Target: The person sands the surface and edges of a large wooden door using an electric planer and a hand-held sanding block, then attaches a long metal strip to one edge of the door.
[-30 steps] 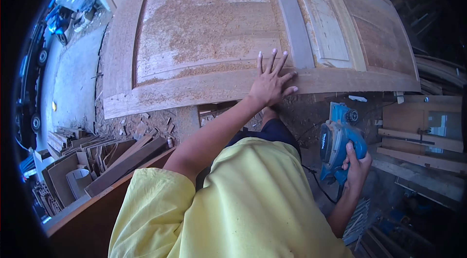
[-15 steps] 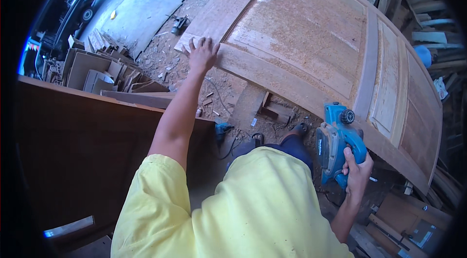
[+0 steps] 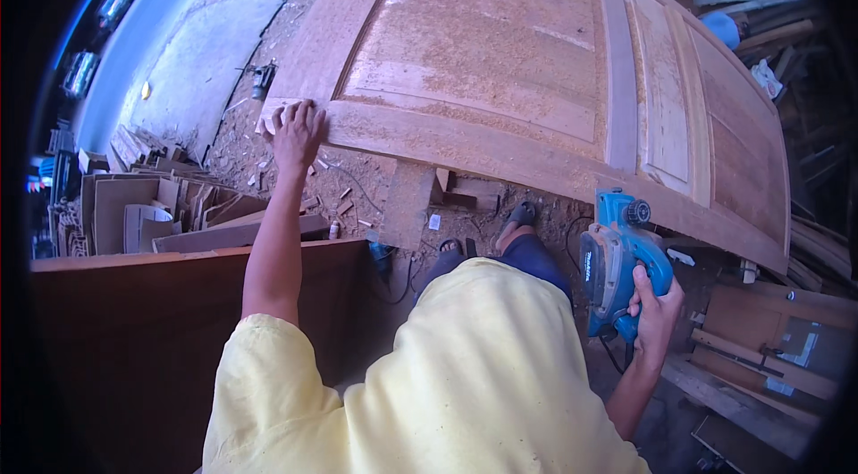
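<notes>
Sliding further along the near edge since a second ago, the left hand (image 3: 298, 130) now rests flat, fingers spread, on the near left corner of the panelled wooden door (image 3: 536, 81), where earlier it pressed nearer the middle of that rail. The door lies face up across the workshop, its panels dusted with sawdust. It looks heavy and stiff, solid timber that would not flex, with a raw, rough surface that should give good purchase; it is best taken by its outer rails and corners, as the open palm does now, pressing rather than closing on anything. The right hand (image 3: 657, 318) is wrapped tight around the handle of a blue electric planer (image 3: 618, 264), held below the door's near edge and clear of the wood. The tool appears dense and rigid, with a cord trailing down from it; its handle is the only sensible hold.

Beneath the door's near edge, a timber block (image 3: 407, 201) seems to prop it, with offcuts and shavings scattered on the ground around the person's sandalled feet (image 3: 518, 213). Left of the door stand stacked cardboard sheets and boards (image 3: 143, 206), and nearer the person a dark brown wooden panel (image 3: 134, 340) stands on edge. Right of the door, loose planks (image 3: 760, 385) crowd the floor. The trailing cord and the litter underfoot look the likeliest snags.
</notes>
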The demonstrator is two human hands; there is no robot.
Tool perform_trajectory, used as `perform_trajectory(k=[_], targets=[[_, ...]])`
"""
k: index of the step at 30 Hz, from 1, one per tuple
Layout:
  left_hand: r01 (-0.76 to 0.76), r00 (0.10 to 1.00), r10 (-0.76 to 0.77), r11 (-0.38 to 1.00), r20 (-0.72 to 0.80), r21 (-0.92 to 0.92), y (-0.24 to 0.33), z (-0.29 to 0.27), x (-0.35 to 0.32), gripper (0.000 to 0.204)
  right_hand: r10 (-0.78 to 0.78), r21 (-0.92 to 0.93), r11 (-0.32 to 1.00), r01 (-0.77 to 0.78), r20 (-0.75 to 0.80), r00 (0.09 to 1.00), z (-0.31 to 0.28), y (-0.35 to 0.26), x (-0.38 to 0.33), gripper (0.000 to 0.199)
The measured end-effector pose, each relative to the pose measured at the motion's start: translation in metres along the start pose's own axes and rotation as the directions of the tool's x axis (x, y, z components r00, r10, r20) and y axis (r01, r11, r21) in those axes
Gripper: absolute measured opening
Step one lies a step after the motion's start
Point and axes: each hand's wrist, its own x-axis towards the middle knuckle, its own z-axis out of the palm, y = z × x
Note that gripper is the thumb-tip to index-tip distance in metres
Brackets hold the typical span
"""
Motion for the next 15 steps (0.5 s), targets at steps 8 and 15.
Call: perform_trajectory(k=[8, 15], targets=[[-0.037, 0.999, 0.031, 0.984, 0.038, 0.174, -0.011, 0.053, 0.013, 0.054, 0.099, 0.086, 0.993, -0.075, -0.330, 0.939, -0.074, 0.017, -0.041, 0.028], [-0.296, 0.950, 0.255, 0.920, -0.180, -0.257, 0.279, -0.029, -0.034, 0.056, 0.162, 0.086, 0.987, -0.138, -0.482, 0.861, -0.140, 0.054, -0.025, 0.027]])
